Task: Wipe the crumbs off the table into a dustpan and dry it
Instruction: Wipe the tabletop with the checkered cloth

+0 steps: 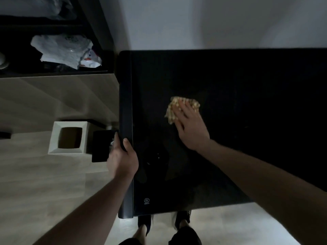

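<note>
Cloth (180, 108) lies flat under my right hand (190, 128), fingers straight and pressing it onto the dark table (247, 103), well in from the left edge. My left hand (123, 156) curls round that edge, thumb on top, and seems to clamp the black dustpan (101, 145) just below the rim; exactly how the fingers hold it I cannot tell. Crumbs do not show on the black top in this dim light, so I could sweep past some. If the dustpan sags or sits off my wiping line, crumbs will drop to the floor (53, 183) beside the white bin (68, 137). A wet-looking sheen near me would smear crumbs unless dried.
</note>
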